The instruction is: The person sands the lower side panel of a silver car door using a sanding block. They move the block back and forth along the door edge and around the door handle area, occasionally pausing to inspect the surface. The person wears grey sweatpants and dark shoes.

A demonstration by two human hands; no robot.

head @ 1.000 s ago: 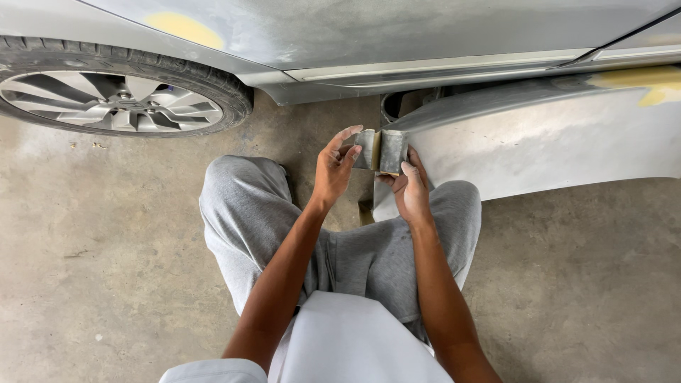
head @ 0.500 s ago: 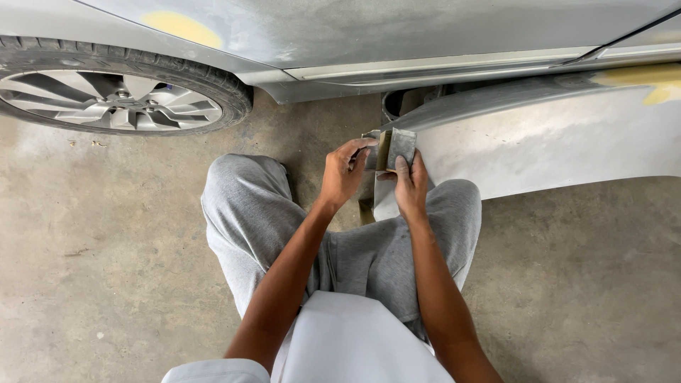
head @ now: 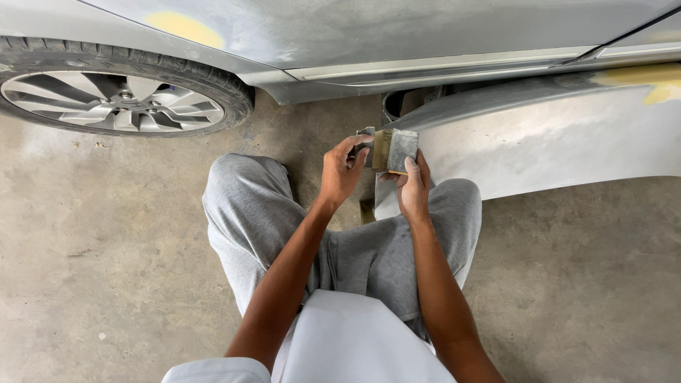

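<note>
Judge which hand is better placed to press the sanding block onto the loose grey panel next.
Right, probably. The right hand already grips the sanding block beside the loose grey panel, while the left hand only pinches the sandpaper edge.

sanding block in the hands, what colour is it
The sanding block is tan-yellow with grey paper over it, held by both hands; the head view shows it.

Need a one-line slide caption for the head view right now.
Both hands, left hand and right hand, hold a sanding block above a grey body panel beside the car.
</note>
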